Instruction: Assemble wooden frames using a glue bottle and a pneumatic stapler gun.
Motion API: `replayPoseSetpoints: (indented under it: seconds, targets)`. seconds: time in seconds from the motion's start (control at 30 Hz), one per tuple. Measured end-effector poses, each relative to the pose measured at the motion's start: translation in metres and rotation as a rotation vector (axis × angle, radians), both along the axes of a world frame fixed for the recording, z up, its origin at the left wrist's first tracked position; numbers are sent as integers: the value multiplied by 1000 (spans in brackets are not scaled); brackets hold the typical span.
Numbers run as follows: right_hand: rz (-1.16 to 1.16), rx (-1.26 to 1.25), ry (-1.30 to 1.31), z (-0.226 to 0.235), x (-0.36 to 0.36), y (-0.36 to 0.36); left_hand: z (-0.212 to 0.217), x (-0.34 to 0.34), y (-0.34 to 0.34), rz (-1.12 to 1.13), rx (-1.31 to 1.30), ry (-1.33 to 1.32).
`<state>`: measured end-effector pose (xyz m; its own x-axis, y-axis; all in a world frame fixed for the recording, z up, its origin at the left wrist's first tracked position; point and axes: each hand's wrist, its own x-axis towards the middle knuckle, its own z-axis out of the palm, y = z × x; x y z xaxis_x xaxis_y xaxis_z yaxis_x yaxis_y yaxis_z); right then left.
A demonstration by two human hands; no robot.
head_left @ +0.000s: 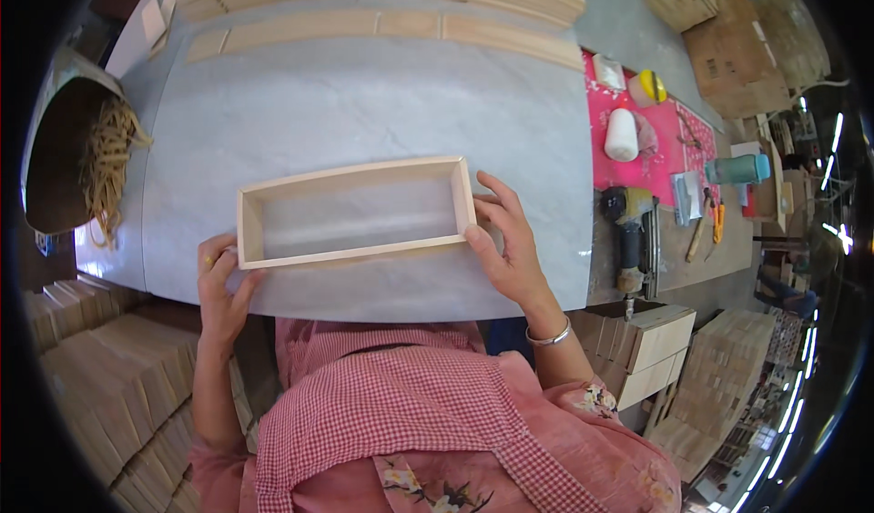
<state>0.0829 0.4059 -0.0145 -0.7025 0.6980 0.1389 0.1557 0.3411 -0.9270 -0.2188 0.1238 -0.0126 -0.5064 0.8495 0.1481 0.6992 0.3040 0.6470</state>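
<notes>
A long rectangular frame of pale wood (364, 256) rests on the grey tabletop (364, 103) near its front edge, and the table surface shows through its middle. At the frame's left end, my left hand (221, 285) grips the near corner, with the thumb by the front side. My right hand (508, 249) holds the opposite end, its thumb on the near right corner and its fingers spread along the outer face of the short side.
Wooden strips (410, 26) lie along the far side. A bin of tan strips (118, 158) stands left. At right are a nail gun (630, 240), a white bottle (622, 135), a yellow-lidded tub (647, 88), a teal bottle (737, 169) and orange-handled scissors (718, 222). Wood stacks (118, 376) flank me.
</notes>
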Motion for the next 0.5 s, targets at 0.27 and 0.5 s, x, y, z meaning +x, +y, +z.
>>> replayPoseSetpoints:
  seconds: [0.27, 0.5]
  targets:
    - [159, -120, -320, 38, -25, 59, 50, -7, 31, 727, 42, -743]
    - [-668, 845, -533, -4, 69, 203, 1, -18, 21, 520, 95, -698]
